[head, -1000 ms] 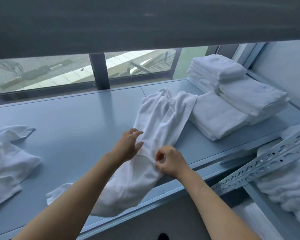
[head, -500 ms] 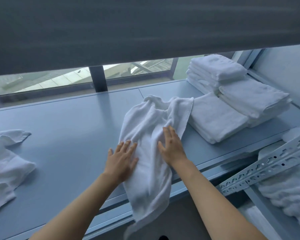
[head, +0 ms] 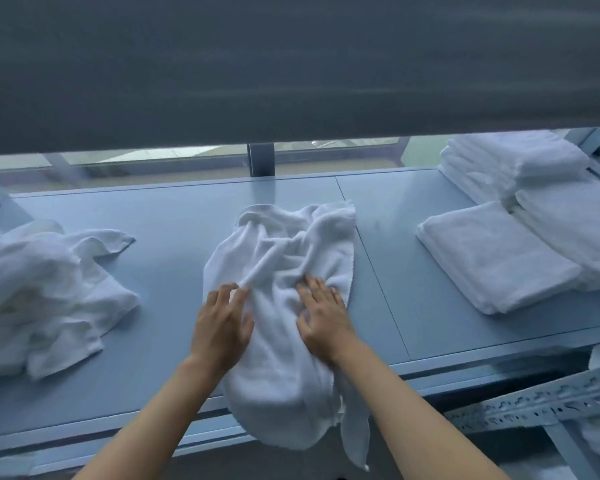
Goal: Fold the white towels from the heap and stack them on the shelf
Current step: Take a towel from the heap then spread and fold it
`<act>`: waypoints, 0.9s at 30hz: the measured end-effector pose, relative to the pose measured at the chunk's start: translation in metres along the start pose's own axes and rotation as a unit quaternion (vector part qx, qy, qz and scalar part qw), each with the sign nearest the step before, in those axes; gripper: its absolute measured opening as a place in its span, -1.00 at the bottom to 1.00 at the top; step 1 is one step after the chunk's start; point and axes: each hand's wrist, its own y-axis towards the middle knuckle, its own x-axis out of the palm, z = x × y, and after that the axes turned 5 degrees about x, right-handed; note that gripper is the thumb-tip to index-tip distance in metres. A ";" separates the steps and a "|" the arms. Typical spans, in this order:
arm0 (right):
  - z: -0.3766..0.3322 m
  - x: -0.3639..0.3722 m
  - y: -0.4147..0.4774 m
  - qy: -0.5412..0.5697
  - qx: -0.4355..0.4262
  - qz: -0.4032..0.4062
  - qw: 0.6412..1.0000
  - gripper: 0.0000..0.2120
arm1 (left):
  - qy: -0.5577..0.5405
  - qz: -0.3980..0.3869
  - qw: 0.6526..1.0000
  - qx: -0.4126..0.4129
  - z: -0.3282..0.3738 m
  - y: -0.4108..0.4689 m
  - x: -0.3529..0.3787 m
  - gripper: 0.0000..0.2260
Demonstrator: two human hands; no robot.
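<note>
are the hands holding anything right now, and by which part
Nothing is gripped: left hand and right hand press flat, fingers straight, on the middle of the crumpled towel.

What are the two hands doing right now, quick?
Left hand: open, fingers straight, touching the left edge of the rumpled towel.
Right hand: open, fingers spread, pressing flat on the same towel.

A dark blind (head: 291, 64) hangs over the window (head: 336, 148) (mullion (head: 261, 159) centred) — perforated metal rail (head: 534, 403) lower right.

Grey blind (head: 291, 64), low window strip (head: 336, 154), perhaps daylight
</note>
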 end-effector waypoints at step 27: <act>0.055 -0.035 0.013 -0.030 0.092 0.013 0.995 -0.33 | -0.098 -0.024 0.994 0.052 0.030 -0.003 0.019 -0.58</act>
